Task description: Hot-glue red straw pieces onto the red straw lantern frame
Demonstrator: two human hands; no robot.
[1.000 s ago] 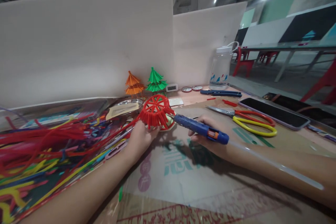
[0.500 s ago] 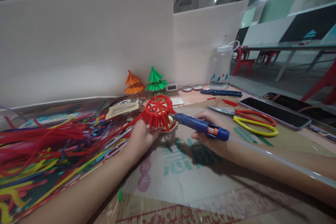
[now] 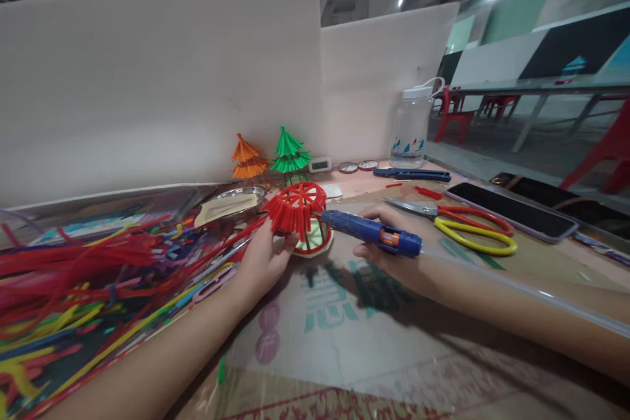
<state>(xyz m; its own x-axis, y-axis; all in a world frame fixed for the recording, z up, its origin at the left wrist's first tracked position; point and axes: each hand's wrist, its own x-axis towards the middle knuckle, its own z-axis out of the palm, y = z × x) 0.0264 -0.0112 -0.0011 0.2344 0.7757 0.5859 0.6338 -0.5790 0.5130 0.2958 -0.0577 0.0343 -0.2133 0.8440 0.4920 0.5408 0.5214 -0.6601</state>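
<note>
My left hand (image 3: pixel 263 262) grips the left side of a small red pavilion-like model (image 3: pixel 295 207), its fingers partly hidden beneath the fringe. The model has a spoked round top, hanging red strips and a pale green round base (image 3: pixel 315 236) rimmed in red. In my right hand (image 3: pixel 386 246) is a blue hot glue gun (image 3: pixel 364 228), with a long clear glue stick (image 3: pixel 522 292) trailing from its back over the forearm. The nozzle points left, at the right edge of the red fringe; whether it touches cannot be made out.
Red-and-yellow-handled scissors (image 3: pixel 475 230), a phone (image 3: pixel 512 210) and dark blue pliers-like cutters (image 3: pixel 412 174) lie to the right. A water bottle (image 3: pixel 409 131) stands behind. Orange (image 3: pixel 249 157) and green (image 3: pixel 290 152) tiered models stand at the back. Colourful strips (image 3: pixel 73 275) heap at left.
The red model has turned and tilted in my left hand, so more of the pale green base shows below the fringe. The glue gun stays close to its right side. The whole view shifted slightly.
</note>
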